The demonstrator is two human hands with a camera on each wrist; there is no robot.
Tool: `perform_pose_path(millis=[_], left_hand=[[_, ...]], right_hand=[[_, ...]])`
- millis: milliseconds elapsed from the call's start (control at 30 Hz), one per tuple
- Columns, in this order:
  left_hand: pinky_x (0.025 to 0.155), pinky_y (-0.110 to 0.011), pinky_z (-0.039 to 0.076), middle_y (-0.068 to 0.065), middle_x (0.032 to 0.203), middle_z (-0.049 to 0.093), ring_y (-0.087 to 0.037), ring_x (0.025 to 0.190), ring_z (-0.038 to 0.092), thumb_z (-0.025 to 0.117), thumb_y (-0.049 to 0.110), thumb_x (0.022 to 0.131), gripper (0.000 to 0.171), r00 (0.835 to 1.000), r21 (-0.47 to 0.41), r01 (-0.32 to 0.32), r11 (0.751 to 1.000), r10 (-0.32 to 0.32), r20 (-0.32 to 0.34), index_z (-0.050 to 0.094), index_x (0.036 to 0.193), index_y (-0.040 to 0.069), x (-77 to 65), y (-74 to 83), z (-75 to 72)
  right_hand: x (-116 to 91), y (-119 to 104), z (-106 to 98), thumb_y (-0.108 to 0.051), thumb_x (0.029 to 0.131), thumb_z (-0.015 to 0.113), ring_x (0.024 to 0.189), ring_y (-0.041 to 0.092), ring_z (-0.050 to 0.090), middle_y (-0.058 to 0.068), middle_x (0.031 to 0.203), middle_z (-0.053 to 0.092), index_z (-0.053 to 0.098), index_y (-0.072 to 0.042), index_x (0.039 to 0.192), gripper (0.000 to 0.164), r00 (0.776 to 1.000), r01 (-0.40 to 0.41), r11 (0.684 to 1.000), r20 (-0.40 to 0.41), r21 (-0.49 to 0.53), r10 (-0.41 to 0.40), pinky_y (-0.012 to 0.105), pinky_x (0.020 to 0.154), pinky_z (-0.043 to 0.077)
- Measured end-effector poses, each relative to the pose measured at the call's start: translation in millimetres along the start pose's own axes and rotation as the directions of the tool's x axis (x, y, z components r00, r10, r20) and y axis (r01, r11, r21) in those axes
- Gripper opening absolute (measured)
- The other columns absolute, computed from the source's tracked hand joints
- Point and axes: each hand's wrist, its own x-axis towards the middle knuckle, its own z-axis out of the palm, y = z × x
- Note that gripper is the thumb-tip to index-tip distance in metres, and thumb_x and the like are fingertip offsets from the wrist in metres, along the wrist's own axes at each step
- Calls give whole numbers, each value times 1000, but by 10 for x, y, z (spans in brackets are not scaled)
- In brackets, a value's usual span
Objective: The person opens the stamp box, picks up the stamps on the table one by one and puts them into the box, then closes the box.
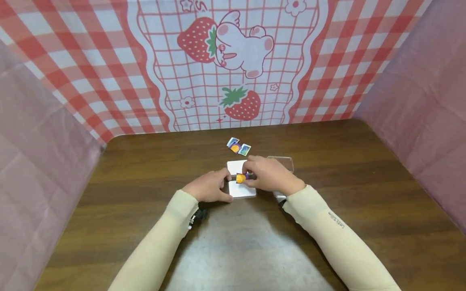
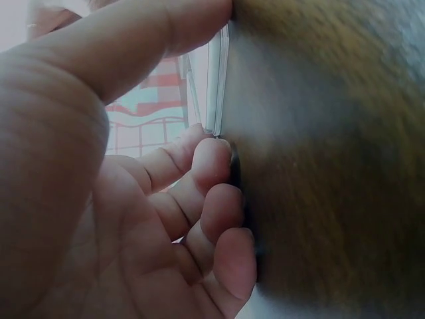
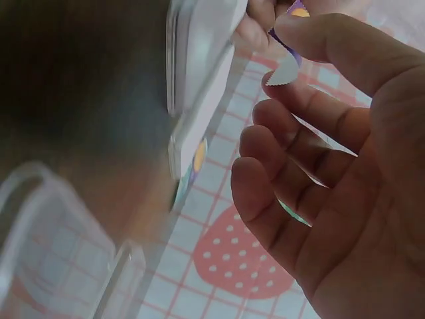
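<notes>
Even, fairly bright light across the head view, and there's a broad pale glare on the brown wood-grain table (image 1: 240, 258), lower centre, soft shadow beside the cream right sleeve (image 1: 327, 230). Left wrist: dimmer, hazy, wood smearing at right. Right wrist: dark upper left, clear plastic case (image 3: 73, 202) blurring lower left.

Small things lay on a brown wooden table (image 1: 145, 173).
Three little picture pieces (image 1: 236, 148), two blue-green and one orange and purple, lay near the middle of the table's far edge. Two flat white blocks (image 1: 242, 190) sat farther in from that edge, with see-through plastic pieces (image 1: 285, 162) beside them, on the side toward the right edge.
</notes>
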Motion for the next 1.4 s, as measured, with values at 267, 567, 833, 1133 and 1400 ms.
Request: perform_pose_path(millis=[267, 567, 833, 1133, 1400], left_hand=[[81, -36, 48, -2, 97, 61, -18, 88, 57, 86, 43, 83, 56, 1000, -5, 1, 1000, -1, -4, 56, 123, 17, -2, -3, 8], [79, -36, 47, -2, 96, 60, -18, 86, 56, 85, 42, 83, 55, 1000, -20, -13, 1000, 13, 2, 55, 122, 17, 5, -11, 15], [80, -37, 48, -1, 97, 60, -17, 87, 56, 85, 42, 83, 55, 1000, -15, -13, 1000, 13, 0, 55, 123, 16, 1, -13, 14], [81, -37, 48, -2, 96, 60, -18, 87, 57, 86, 40, 83, 55, 1000, -19, -19, 1000, 19, -10, 56, 122, 16, 0, 3, 0], [77, -36, 47, -1, 93, 59, -17, 83, 56, 87, 39, 82, 55, 999, -22, -28, 999, 28, -17, 56, 120, 15, 1, -12, 37]], right_hand=[[22, -95, 85, -31, 92, 78, 80, 10, 57, -4, 97, 62, 73, -17, 103, 18, 996, 32, 999, 78, 17, -33, 37, 70, 53], [21, -116, 168, -33, 91, 79, 74, 10, 49, -5, 92, 58, 72, -17, 100, 20, 995, 68, 997, 76, 21, -70, 31, 62, 46], [38, -112, 197, -33, 92, 79, 72, 9, 50, -5, 91, 60, 75, -17, 101, 19, 995, 70, 997, 65, 16, -71, 31, 61, 46], [38, -137, 169, -31, 91, 80, 63, 8, 43, -6, 79, 54, 75, -16, 92, 16, 996, 80, 997, 47, -21, -79, 28, 55, 39], [11, -154, 146, -34, 91, 80, 66, 8, 48, -5, 81, 60, 76, -16, 96, 20, 995, 86, 996, 43, -27, -85, 31, 60, 46]])
